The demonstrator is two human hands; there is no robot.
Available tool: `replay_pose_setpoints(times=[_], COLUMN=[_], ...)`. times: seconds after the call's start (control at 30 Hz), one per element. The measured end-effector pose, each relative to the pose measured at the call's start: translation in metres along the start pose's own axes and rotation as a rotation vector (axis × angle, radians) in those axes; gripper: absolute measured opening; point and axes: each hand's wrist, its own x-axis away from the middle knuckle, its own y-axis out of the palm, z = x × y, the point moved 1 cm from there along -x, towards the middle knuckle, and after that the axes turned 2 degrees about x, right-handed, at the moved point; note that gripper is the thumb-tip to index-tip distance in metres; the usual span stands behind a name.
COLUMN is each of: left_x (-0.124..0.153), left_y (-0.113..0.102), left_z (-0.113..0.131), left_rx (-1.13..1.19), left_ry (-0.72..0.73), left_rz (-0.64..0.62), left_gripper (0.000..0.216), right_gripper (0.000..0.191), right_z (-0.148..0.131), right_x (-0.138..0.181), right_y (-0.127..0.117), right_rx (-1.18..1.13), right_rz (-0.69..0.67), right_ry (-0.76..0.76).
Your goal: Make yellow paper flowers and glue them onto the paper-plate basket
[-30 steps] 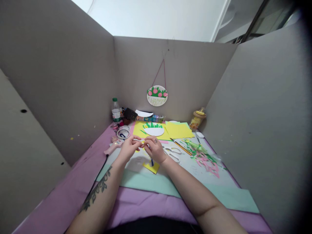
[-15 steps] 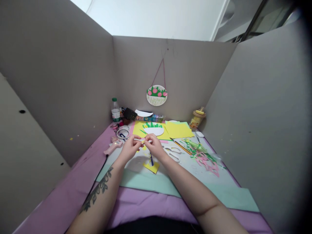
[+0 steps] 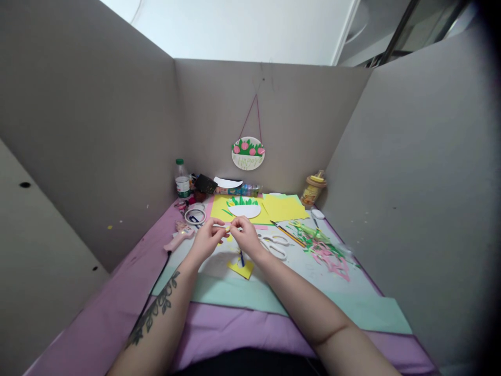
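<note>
Between the fingers of our left hand (image 3: 207,239) and right hand (image 3: 247,237) we hold a small piece of yellow paper (image 3: 228,228), raised above the counter (image 3: 295,271). Only a bright sliver of it shows; our fingers cover the rest, so we cannot make out its outline or any fold.

"HAPPY" on the hanging plaque (image 3: 248,153) — green capitals, bottle label (image 3: 182,185) too small to read
</note>
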Motion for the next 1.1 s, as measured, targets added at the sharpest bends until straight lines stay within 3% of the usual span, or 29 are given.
replay_pose_setpoints(times=[0.3, 0.5, 0.67, 0.87, 1.1], left_x=[-0.0006, 0.0007, -0.0009, -0.0018, -0.0035], left_y=[0.0007, 0.0021, 0.0005, -0.0002, -0.0029], left_z=[-0.0020, 0.0015, -0.0023, -0.0044, -0.0071], left_rx=[0.012, -0.038, -0.044, -0.018, -0.159], left_ry=[-0.006, 0.041, 0.076, 0.061, 0.114], left_rz=[0.004, 0.005, -0.001, -0.004, 0.080], left_gripper=[0.027, 0.026, 0.024, 0.028, 0.022], right_gripper=[0.009, 0.006, 0.018, 0.009, 0.009], right_z=[0.0005, 0.0010, -0.0002, 0.0017, -0.0029], right_x=[0.0006, 0.0017, 0.0019, 0.0005, -0.0007], right_y=[0.0010, 0.0034, 0.0033, 0.0042, 0.0005], right_rx=[0.022, -0.018, -0.116, -0.216, -0.088], right_rz=[0.016, 0.001, -0.040, -0.129, -0.071], right_ry=[-0.014, 0.071, 0.188, 0.193, 0.103])
